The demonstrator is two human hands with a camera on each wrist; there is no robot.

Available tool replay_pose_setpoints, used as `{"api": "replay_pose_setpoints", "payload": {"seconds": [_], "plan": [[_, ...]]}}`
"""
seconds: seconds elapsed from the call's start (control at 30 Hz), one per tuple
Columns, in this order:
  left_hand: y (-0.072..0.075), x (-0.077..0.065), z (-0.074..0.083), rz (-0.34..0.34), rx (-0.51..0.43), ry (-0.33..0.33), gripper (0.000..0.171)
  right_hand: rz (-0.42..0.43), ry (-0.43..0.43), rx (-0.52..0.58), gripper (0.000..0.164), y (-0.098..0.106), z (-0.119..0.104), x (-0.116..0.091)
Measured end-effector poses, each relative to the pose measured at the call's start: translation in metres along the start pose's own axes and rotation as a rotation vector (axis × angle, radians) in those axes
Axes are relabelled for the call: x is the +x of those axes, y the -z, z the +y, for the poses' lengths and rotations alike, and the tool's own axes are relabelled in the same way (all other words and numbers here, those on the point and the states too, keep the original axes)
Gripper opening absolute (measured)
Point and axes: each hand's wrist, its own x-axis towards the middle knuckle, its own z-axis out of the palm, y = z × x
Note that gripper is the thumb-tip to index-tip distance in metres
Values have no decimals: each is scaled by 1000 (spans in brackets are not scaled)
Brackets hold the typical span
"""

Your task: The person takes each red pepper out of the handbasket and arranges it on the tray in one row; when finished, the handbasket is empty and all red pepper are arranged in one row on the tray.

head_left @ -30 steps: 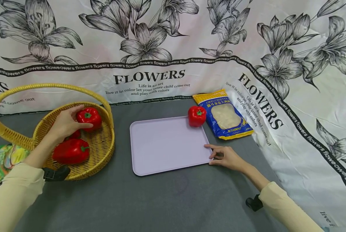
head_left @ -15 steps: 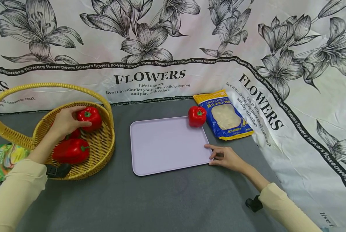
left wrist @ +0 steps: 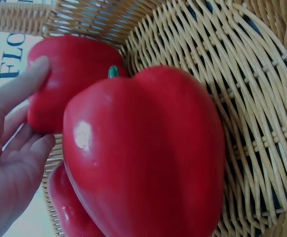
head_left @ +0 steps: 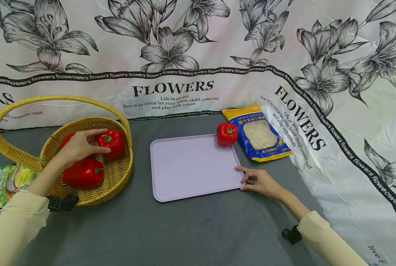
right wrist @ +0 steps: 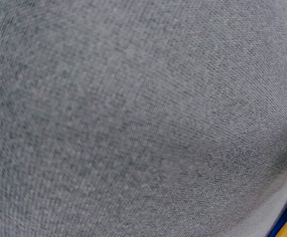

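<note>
In the left of the head view, the left hand [head_left: 79, 147] holds a red bell pepper [head_left: 113, 146] between thumb and fingers, inside the right half of a yellow wicker basket [head_left: 128, 171]. At centre right, the right hand [head_left: 260, 181] pinches the lower right edge of a lavender tray [head_left: 194, 166]. Below the left hand, a second bell pepper [head_left: 83, 174] lies on its side in the basket; behind the hand is another red one [head_left: 66, 140], mostly hidden, probably a bell pepper too. A further red pepper [head_left: 227, 134] sits at the tray's upper right corner, just beside a blue-and-yellow orecchiette bag [head_left: 261, 133]. A green-and-yellow packet [head_left: 6, 186] lies at the left edge. All this is on a grey desk [head_left: 198, 232], before a flower-printed cloth [head_left: 171, 55] filling the upper frame.
</note>
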Motion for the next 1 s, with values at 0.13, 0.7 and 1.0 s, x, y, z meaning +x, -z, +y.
{"api": "replay_pose_setpoints", "payload": {"seconds": [0.13, 0.7, 1.0], "plan": [[-2, 4, -1, -67, -6, -7, 85, 0, -18, 7, 11, -1, 1, 0], [-10, 11, 5, -59, 187, -67, 93, 6, -6, 13, 11, -2, 0, 0], [-7, 1, 13, -13, 95, -33, 89, 7, -8, 11, 11, -2, -1, -1]]}}
